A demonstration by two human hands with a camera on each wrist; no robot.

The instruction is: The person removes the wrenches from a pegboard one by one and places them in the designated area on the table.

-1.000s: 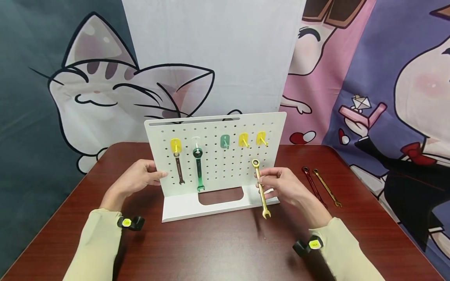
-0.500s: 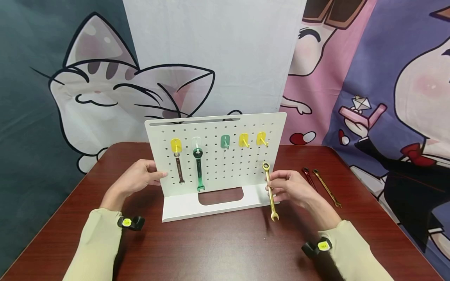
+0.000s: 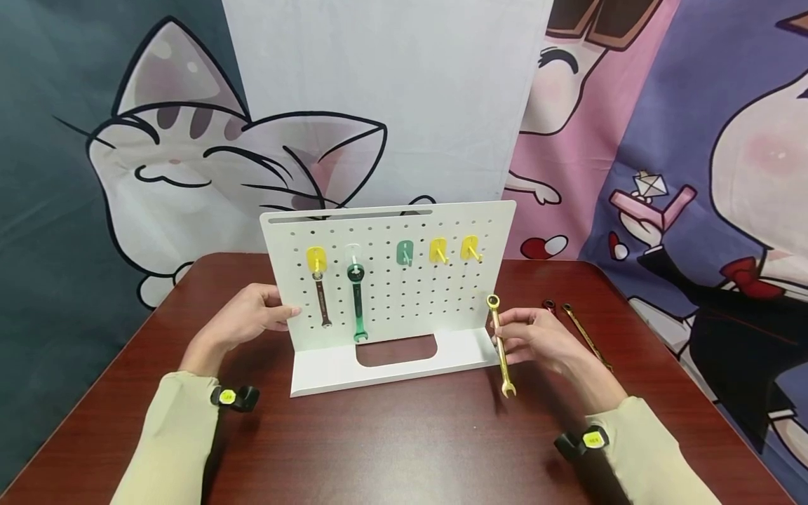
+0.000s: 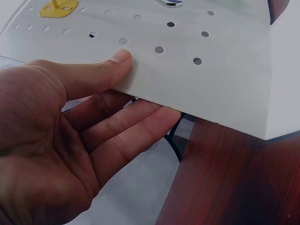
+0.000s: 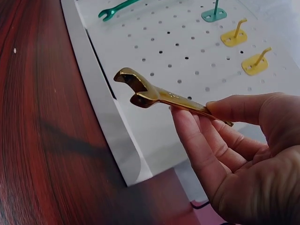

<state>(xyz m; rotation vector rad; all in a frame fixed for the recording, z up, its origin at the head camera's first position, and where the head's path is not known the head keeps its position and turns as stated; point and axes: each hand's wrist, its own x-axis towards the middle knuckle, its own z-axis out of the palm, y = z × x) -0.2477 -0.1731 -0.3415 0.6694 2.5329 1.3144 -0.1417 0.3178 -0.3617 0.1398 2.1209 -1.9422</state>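
My left hand [image 3: 251, 319] pinches the left edge of a white pegboard stand [image 3: 385, 294], thumb on the front and fingers behind, as the left wrist view shows. In my right hand [image 3: 533, 340] a gold combination wrench [image 5: 176, 98] is pinched between thumb and fingers. Its ring end points up and its open end points down, just off the board's right edge. A dark reddish-brown wrench [image 3: 322, 301] hangs from the leftmost yellow hook [image 3: 316, 258]. Beside it, a green wrench [image 3: 358, 305] hangs from a clear hook [image 3: 353, 254].
A green hook [image 3: 405, 253] and two yellow hooks, one in the middle [image 3: 438, 250] and one at right [image 3: 470, 248], bear no wrench. On the brown table [image 3: 404, 449] to the right lie a red wrench [image 3: 550, 306], mostly hidden by my right hand, and another gold wrench [image 3: 587, 337].
My right hand has moved right with the gold wrench, from in front of the board to its right edge. My left hand and the hanging wrenches have stayed put.
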